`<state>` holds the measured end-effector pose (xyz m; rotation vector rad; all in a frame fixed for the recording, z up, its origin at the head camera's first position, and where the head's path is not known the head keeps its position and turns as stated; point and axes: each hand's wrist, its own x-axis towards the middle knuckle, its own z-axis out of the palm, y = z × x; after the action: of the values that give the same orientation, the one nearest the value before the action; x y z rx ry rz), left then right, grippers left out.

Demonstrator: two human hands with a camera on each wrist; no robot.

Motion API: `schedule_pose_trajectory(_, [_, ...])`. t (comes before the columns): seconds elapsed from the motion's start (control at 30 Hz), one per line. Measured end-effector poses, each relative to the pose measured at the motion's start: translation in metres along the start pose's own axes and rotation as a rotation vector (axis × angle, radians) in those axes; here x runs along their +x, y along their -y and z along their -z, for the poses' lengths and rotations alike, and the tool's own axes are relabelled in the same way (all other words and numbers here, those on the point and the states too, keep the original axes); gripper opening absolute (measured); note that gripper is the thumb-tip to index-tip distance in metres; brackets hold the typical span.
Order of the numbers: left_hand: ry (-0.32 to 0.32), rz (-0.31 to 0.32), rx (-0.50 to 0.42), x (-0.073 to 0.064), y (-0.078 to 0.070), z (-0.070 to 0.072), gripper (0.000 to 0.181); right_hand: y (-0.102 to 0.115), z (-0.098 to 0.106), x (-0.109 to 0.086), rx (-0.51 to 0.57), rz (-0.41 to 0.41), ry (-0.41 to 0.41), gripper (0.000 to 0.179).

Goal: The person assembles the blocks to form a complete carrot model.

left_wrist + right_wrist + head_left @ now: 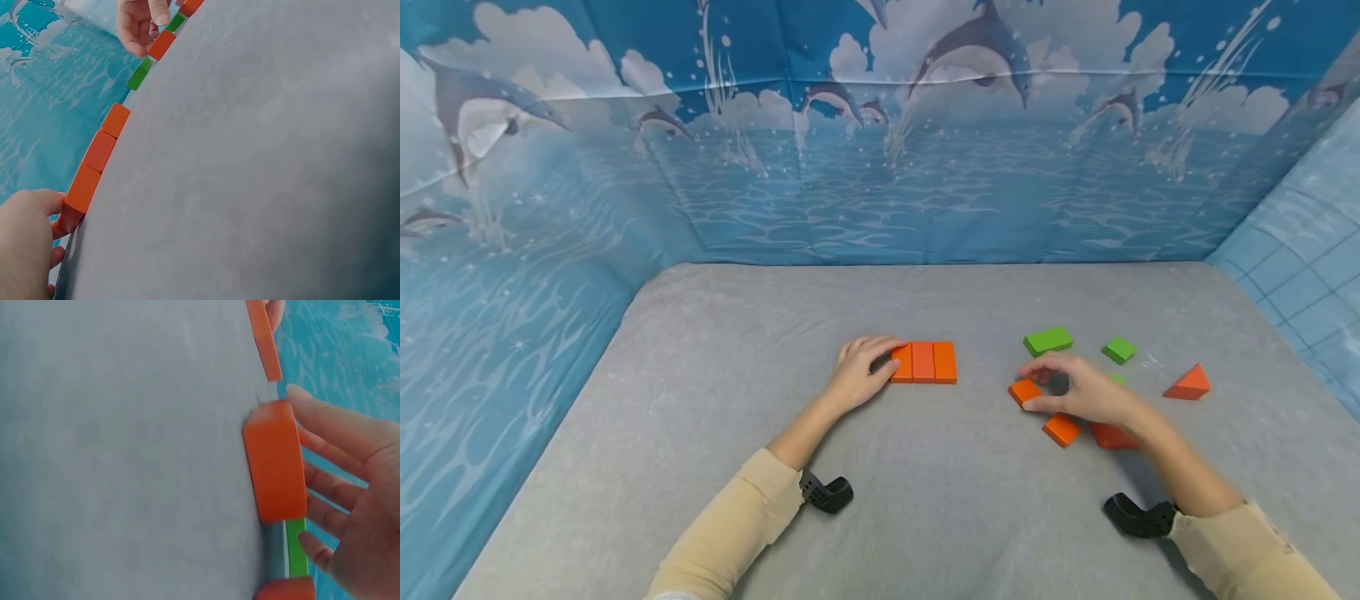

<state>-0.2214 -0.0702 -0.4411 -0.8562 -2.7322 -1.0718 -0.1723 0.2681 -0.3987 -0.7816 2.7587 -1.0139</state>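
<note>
In the head view, three orange rectangular blocks (pixel 922 362) lie side by side in a row. My left hand (pixel 860 372) is at the row's left end, with thumb and index finger holding the leftmost block (pixel 81 190). Off to the right, my right hand (pixel 1078 390) pinches a small orange block (pixel 1024 391) between thumb and fingers. That block (pixel 275 462) shows large in the right wrist view, with the fingers (pixel 334 487) behind it. Just in front of this hand lies another small orange block (pixel 1062 430). A red-orange block (pixel 1114 437) is partly hidden under the right wrist.
Beyond the right hand lie a green rectangular block (pixel 1048 341) and a smaller green block (pixel 1119 350). Another green piece (pixel 1117 378) peeks out behind the hand. A red-orange triangular block (pixel 1189 383) is farther right. Dolphin-printed curtains (pixel 865 192) border the grey table (pixel 737 333).
</note>
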Motion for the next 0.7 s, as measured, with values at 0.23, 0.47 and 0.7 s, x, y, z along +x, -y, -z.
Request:
schedule_pose_trajectory(0.23, [-0.002,0.007,0.004,-0.0002,0.0002,-0.0004,0.034,0.002,-0.0071,0.0027,-0.035,-0.022,-0.015,0.034])
schedule_pose_trajectory(0.47, [-0.003,0.012,0.012,0.0003,-0.0003,-0.0004,0.034,-0.0005,-0.008,0.0018,0.01,0.023,0.013,0.037])
schedule_pose_trajectory(0.7, [-0.006,0.01,0.018,0.0004,-0.0003,-0.0011,0.034,-0.0007,-0.0066,0.0016,-0.045,-0.041,0.003,0.037])
